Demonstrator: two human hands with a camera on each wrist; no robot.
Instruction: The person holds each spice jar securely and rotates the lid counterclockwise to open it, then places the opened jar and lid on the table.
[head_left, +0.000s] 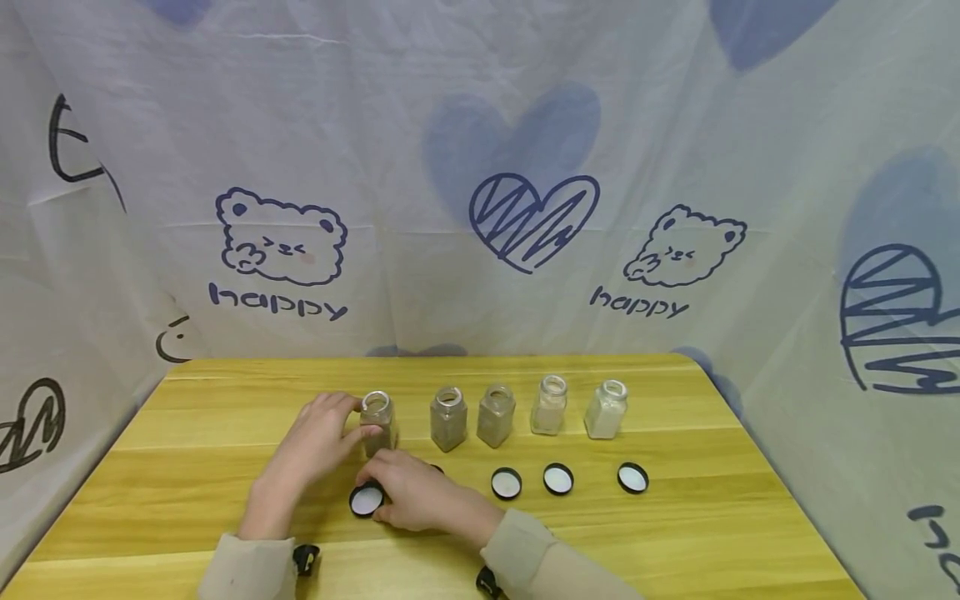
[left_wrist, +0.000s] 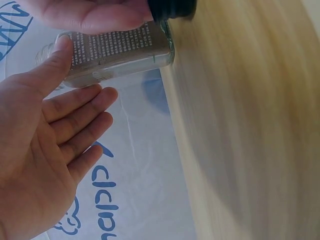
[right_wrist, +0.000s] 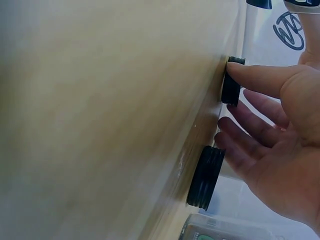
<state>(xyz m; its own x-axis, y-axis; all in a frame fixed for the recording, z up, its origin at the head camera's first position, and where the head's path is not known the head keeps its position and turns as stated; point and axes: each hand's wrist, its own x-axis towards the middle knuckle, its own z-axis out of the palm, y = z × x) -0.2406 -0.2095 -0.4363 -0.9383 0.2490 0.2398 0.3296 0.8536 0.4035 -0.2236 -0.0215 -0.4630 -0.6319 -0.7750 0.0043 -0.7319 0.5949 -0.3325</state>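
Observation:
At the left end of the row stands an uncapped glass jar [head_left: 378,421] of brownish-grey powder. My left hand [head_left: 318,437] holds it, thumb on the near side; in the left wrist view the thumb lies against the printed label [left_wrist: 115,47] and the other fingers reach around the far side. In front of that jar a black lid [head_left: 367,501] lies with its white inside up. My right hand [head_left: 420,492] pinches this lid at its rim; the right wrist view shows the thumb on the lid [right_wrist: 232,85]. Behind the right hand, another lid [head_left: 437,469] is mostly hidden.
Further right stand several open jars: two with brownish powder [head_left: 448,423] [head_left: 496,419] and two with whitish contents [head_left: 550,408] [head_left: 606,412]. Three black lids [head_left: 506,483] [head_left: 558,479] [head_left: 633,477] lie before them on the wooden table [head_left: 712,533]. A printed curtain [head_left: 405,275] hangs behind.

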